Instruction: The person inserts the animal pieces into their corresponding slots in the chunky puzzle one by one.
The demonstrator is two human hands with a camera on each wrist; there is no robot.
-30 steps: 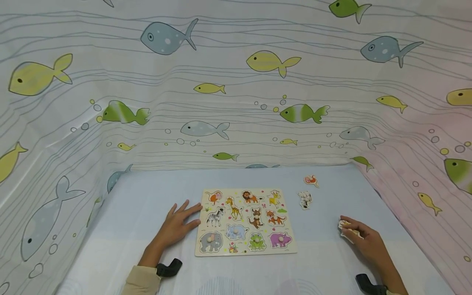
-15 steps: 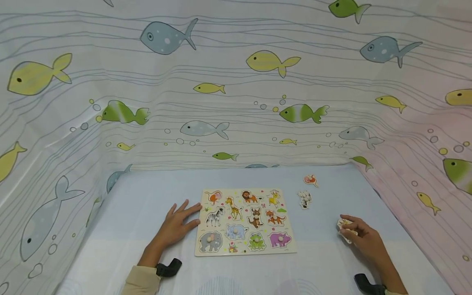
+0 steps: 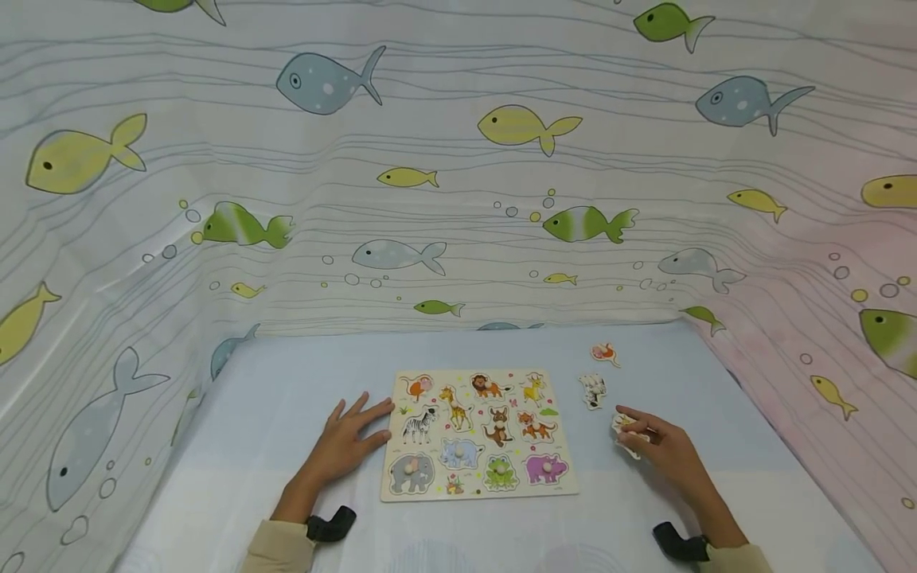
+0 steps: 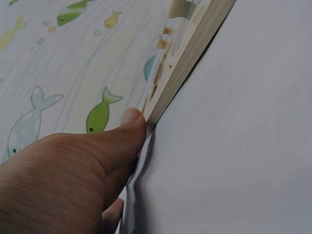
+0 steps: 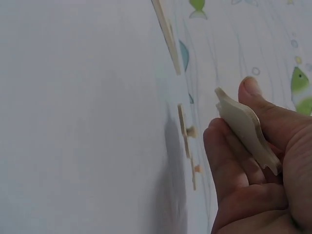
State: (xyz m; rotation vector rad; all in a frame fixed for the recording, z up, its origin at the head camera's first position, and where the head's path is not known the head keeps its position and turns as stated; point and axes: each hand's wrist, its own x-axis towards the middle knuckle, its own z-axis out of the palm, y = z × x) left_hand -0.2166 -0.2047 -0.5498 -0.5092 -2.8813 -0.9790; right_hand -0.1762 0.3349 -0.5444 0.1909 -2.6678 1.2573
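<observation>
A wooden animal puzzle board (image 3: 466,489) lies flat on the table. My left hand (image 3: 338,447) spreads at its left side, with fingertips and thumb touching the edge; the thumb (image 4: 130,117) meets that edge in the left wrist view. To the right of the board, above the table, my right hand (image 3: 669,452) pinches a flat wooden puzzle piece (image 3: 629,434) between thumb and fingers. In the right wrist view the plain underside of this puzzle piece (image 5: 241,124) faces the camera. Which animal it bears, I cannot tell.
A zebra-like puzzle piece (image 3: 593,391) and a red-orange monkey piece (image 3: 605,353) lie right of the board. Knobs show on the elephant (image 3: 411,475), rhino (image 3: 461,454), frog (image 3: 500,473) and hippo (image 3: 547,469). A fish-patterned cloth (image 3: 458,199) walls the table's back and sides.
My right hand has moved left with the puzzle piece, nearer the board and the loose zebra-like piece. The left hand stays at the board's edge. The head view has shifted slightly.
</observation>
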